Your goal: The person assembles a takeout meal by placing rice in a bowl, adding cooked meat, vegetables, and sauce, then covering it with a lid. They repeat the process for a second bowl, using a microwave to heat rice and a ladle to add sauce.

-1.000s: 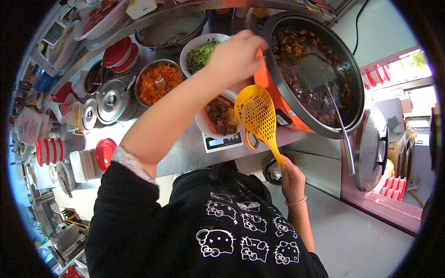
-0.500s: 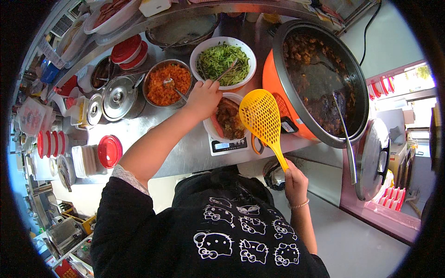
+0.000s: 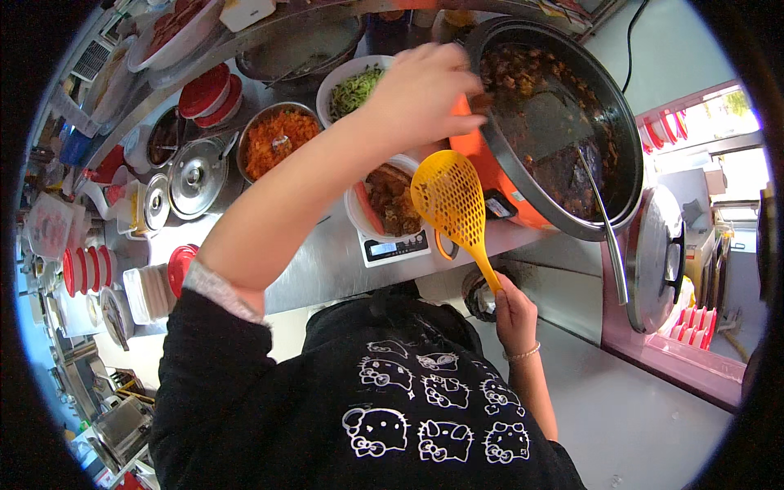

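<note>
My right hand is closed round the handle of a yellow perforated skimmer. The skimmer's head overhangs the right rim of a white bowl. Brown meat pieces and a pinkish slice lie in this bowl, which rests on a white kitchen scale. My left hand is at the near left rim of a large orange pot with a dark inside. A small brown blur shows by its fingertips; motion smears the fingers. Dark stewed pieces and a metal ladle are in the pot.
Left of the bowl stands a metal bowl of shredded orange vegetable. A white bowl of shredded green vegetable is partly behind my left arm. Lidded pots and red-lidded tubs stand farther left. A large lid leans at right.
My left hand has moved from the white bowl up and right to the pot's rim. The skimmer has barely moved in my right hand. The whole view has shifted slightly.
</note>
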`<state>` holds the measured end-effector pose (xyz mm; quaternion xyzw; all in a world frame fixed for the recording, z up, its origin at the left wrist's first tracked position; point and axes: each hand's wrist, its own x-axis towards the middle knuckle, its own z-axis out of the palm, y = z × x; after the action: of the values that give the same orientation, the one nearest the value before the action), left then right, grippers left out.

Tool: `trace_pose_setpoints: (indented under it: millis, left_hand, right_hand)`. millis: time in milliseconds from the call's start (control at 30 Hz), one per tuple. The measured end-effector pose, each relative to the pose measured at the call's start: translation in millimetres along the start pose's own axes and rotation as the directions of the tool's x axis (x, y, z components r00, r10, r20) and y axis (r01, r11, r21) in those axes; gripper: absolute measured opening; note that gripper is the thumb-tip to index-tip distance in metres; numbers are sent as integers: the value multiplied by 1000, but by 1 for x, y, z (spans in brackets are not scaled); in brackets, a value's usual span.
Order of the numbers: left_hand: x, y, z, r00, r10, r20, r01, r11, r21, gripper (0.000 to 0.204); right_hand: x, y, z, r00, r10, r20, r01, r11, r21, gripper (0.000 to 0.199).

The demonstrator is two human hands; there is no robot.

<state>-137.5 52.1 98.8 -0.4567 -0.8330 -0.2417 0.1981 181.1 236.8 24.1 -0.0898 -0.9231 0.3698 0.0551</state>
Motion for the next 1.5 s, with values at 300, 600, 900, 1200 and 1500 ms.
trace_pose_setpoints:
  millis: [300, 600, 900, 1200, 1500]
  left_hand:
    - [42, 36, 12, 996, 44, -73, -37, 996, 87, 31]
    - [-138, 10, -10, 934, -356, 6, 355, 928, -117, 17]
    - [-196, 25, 58, 844, -506, 180, 513, 858, 10, 33]
    - [-195, 31, 55, 876, -452, 168, 461, 887, -16, 29]
    - [-190, 49, 56, 961, -210, 180, 225, 972, -66, 30]
  right_hand:
    - [-3, 0, -1, 996, 85, 10, -85, 996, -32, 27]
    - [4, 6, -4, 1000, -4, -17, 3, 1000, -16, 25]
    - [12, 8, -3, 1000, 6, -22, -6, 1000, -20, 27]
    - [9, 11, 1, 999, 34, -2, -34, 999, 4, 26]
    - [12, 10, 2, 1000, 7, -9, -7, 1000, -3, 26]
